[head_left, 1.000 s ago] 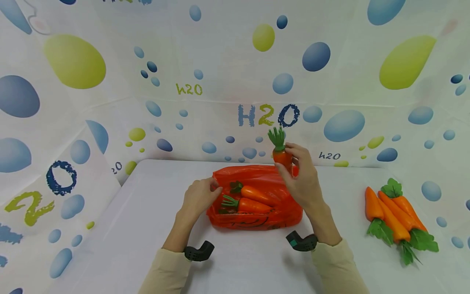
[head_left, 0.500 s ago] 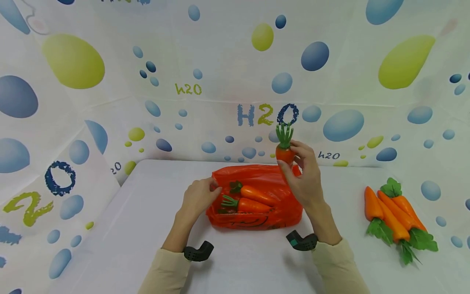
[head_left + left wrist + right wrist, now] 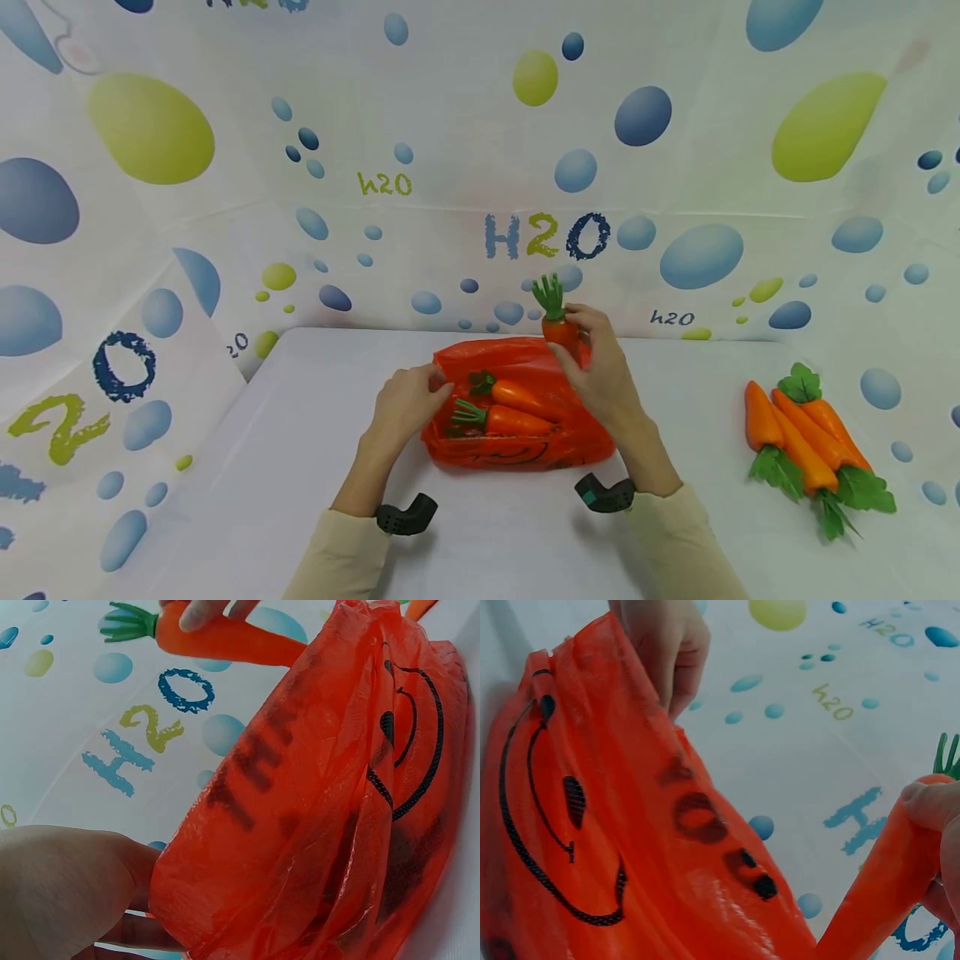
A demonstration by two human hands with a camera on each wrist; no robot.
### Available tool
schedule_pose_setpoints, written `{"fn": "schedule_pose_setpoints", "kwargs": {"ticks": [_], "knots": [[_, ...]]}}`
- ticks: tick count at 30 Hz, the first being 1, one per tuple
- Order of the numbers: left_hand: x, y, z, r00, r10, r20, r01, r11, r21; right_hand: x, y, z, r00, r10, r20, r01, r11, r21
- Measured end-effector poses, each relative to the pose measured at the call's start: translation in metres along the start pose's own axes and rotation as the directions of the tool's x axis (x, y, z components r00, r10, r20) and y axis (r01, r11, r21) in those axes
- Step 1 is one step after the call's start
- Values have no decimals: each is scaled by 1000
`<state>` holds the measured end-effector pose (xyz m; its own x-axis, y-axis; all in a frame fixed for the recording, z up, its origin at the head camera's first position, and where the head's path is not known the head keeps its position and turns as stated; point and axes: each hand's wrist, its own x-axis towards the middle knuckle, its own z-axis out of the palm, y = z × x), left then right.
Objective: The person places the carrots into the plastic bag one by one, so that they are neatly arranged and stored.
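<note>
A red plastic bag (image 3: 517, 455) with black print lies on the white table, its mouth spread. Inside it, two carrots (image 3: 528, 400) (image 3: 517, 420) with green tops show. My left hand (image 3: 405, 404) grips the bag's left edge; in the left wrist view some of its fingertips are hidden behind the plastic. My right hand (image 3: 603, 367) pinches another carrot (image 3: 558, 333) near its thick end, green stems up, above the bag's far right part. In the left wrist view this carrot's (image 3: 225, 639) tip points down toward the bag's rim and is partly hidden by it.
To the right lies a group of several carrots (image 3: 806, 442) with leafy green tops. Behind the table (image 3: 322, 358) hangs a white sheet (image 3: 465, 83) with blue and green drops. Black wrist cameras (image 3: 407, 514) sit on both wrists.
My right hand first shifts the carrot slightly right and turns its stems upright, then brings it left and lower over the bag. The left hand stays on the bag's edge.
</note>
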<state>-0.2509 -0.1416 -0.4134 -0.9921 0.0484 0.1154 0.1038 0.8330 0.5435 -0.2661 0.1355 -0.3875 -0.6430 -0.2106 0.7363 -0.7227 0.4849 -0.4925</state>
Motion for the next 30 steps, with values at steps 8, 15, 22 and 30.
{"fn": "schedule_pose_setpoints", "kwargs": {"ticks": [8,15,22,30], "knots": [[0,1,-1,1000,0,2,0,1000,-1,-3,-1,14,994,35,103,-24,994,-109],[-1,1,-3,1000,-3,2,3,1000,-3,-6,2,24,980,21,200,16,983,-184],[-1,2,-3,1000,3,-10,-3,1000,-8,-9,0,30,965,59,255,-1,975,-224],[-1,3,-3,999,9,-33,-9,1000,4,-12,3,36,948,88,306,-2,962,-271]]}}
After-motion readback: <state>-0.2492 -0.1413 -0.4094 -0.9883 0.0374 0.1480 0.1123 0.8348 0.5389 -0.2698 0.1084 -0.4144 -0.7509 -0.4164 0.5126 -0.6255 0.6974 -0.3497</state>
